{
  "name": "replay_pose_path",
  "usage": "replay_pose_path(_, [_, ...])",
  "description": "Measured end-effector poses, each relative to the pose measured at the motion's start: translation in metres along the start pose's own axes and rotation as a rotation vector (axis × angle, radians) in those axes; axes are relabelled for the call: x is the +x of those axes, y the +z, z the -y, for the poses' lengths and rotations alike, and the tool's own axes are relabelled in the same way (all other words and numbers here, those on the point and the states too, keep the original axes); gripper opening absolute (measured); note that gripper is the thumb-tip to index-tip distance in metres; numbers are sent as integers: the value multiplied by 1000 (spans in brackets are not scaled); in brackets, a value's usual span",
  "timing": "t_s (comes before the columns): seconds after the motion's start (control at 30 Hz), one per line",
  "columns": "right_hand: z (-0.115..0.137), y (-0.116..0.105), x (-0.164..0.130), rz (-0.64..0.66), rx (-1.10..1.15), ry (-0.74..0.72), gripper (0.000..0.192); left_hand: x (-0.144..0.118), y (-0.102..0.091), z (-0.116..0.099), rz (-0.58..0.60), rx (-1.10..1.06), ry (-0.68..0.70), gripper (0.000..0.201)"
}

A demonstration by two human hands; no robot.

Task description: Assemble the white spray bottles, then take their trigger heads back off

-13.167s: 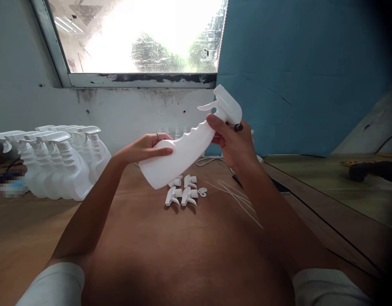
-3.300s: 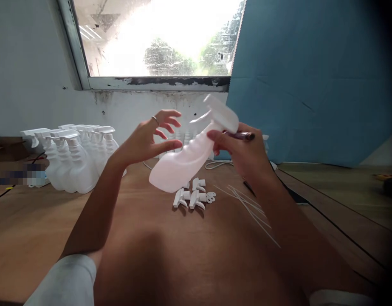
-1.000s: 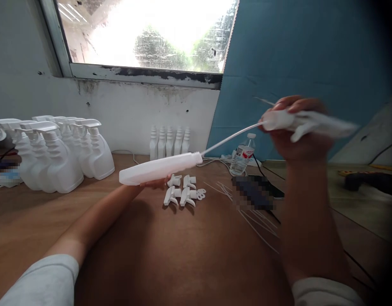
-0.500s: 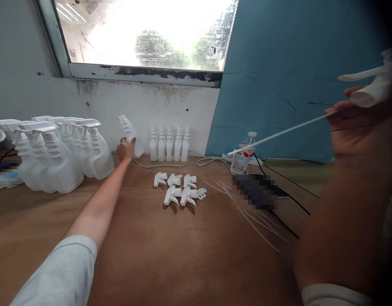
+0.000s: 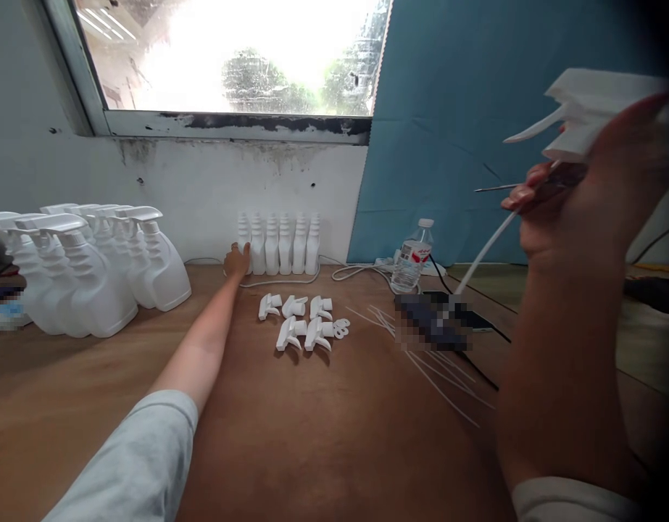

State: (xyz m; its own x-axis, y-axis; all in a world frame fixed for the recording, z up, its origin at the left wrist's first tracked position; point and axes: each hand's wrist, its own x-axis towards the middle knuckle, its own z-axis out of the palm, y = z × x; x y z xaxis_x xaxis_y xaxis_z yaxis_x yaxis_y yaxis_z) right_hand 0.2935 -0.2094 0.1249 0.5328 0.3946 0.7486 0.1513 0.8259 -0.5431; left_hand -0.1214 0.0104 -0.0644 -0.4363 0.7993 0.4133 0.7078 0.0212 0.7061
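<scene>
My left hand (image 5: 237, 262) is closed around the lower body of a white spray bottle (image 5: 243, 226), which stands upright without a head at the left end of a row of matching bottles (image 5: 285, 246) by the wall. Raised at the right, my right hand (image 5: 562, 210) grips a white trigger spray head (image 5: 600, 94). A white dip tube (image 5: 483, 254) slants down from that hand. From its fingers also sticks a thin metal rod (image 5: 494, 189), whose kind I cannot make out. Several loose trigger heads (image 5: 291, 333) lie on the table, beside small white rings (image 5: 341, 328).
Bottles fitted with trigger heads (image 5: 103, 290) stand grouped at the left. Loose thin tubes (image 5: 437, 384) lie right of centre, near a blurred dark object (image 5: 432, 322). A water bottle (image 5: 413, 261) and a white cable (image 5: 361, 272) sit by the blue curtain (image 5: 448, 145).
My left hand has moved right, bringing the tilted bottle upright against the row's left end. My right hand has shifted left, and the tube now slants more steeply downward.
</scene>
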Motion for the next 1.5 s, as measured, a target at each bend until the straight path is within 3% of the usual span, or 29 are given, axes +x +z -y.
replay_pose_path(0.1, [9,15,-17,18,78,31,31,-5,-7,-2,20,-59,-9,57])
replay_pose_path(0.2, [10,26,-24,96,45,231,26,-9,-23,-8,10,-149,-18,51])
replay_pose_path(0.37, [-4,40,-40,266,-6,386,28,-34,-58,-43,54,-366,120,37])
replay_pose_path(0.5, [-15,51,-86,670,21,609,45,-98,-88,-74,333,-572,288,40])
replay_pose_path(0.6, [-17,56,-129,957,15,780,49,-158,-111,-83,830,-954,369,50])
replay_pose_path(0.67, [-16,56,-153,1056,-28,858,50,-190,-122,-81,1021,-1003,304,52])
replay_pose_path(0.77, [-11,53,-175,1142,-143,861,50,-222,-127,-66,1120,-964,161,46])
replay_pose_path(0.9, [-7,48,-188,1283,-384,805,46,-243,-121,-45,1206,-988,55,37])
replay_pose_path(0.97, [-10,45,-188,1242,-520,736,47,-249,-118,-37,1195,-1016,13,36])
replay_pose_path(1.07, [-23,33,-175,984,-685,559,52,-254,-115,-27,1165,-1012,-62,35])
replay_pose_path(1.17, [-44,13,-153,822,-646,459,52,-252,-112,-18,1210,-1061,-140,30])
replay_pose_path(1.33, [-83,-15,-136,770,-536,560,61,-247,-110,-12,1303,-1239,-192,22])
replay_pose_path(1.5, [-100,-18,-139,662,-592,381,63,-245,-112,-15,1378,-1334,-272,23])
